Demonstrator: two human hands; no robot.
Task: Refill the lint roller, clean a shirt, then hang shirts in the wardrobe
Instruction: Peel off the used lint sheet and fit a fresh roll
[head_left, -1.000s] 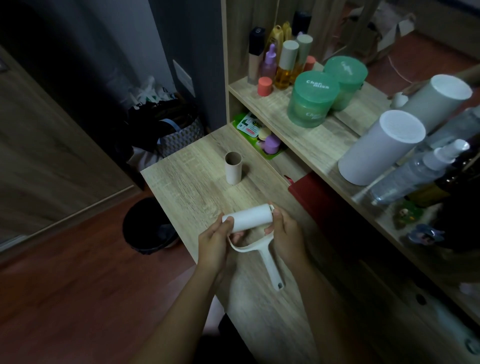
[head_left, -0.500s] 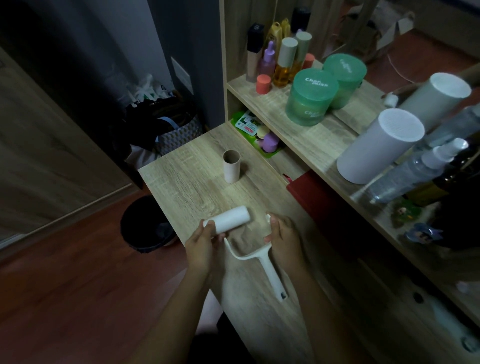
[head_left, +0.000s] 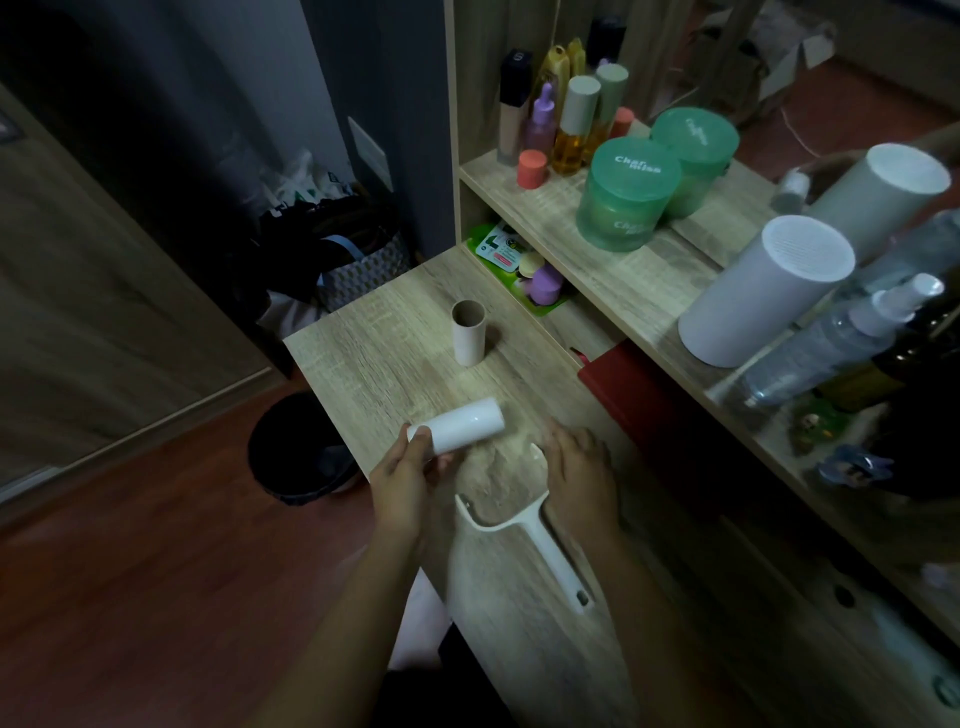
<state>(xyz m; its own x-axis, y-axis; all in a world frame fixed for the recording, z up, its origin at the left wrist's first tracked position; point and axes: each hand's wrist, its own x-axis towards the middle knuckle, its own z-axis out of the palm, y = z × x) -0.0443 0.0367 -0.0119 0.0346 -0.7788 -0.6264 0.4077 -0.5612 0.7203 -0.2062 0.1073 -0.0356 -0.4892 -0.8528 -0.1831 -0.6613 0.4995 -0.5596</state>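
White glossy roll (head_left: 462, 425) now off its holder (head_left: 524, 530), in left hand's (head_left: 402, 475) closed grip; right hand (head_left: 579, 475) clasping holder.

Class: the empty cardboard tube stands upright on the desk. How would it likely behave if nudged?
The cardboard tube looks hollow and thin-walled, so probably very light. Standing tall on a narrow end, it would likely tip easily. Once on its side, its round shape would probably roll across the desk.

Dim room, reddish wood floor (head_left: 130, 597), dark grey wall (head_left: 218, 104), light wood-grain desk (head_left: 395, 343), shelf unit (head_left: 623, 270) above, black bin (head_left: 296, 452) beside the desk
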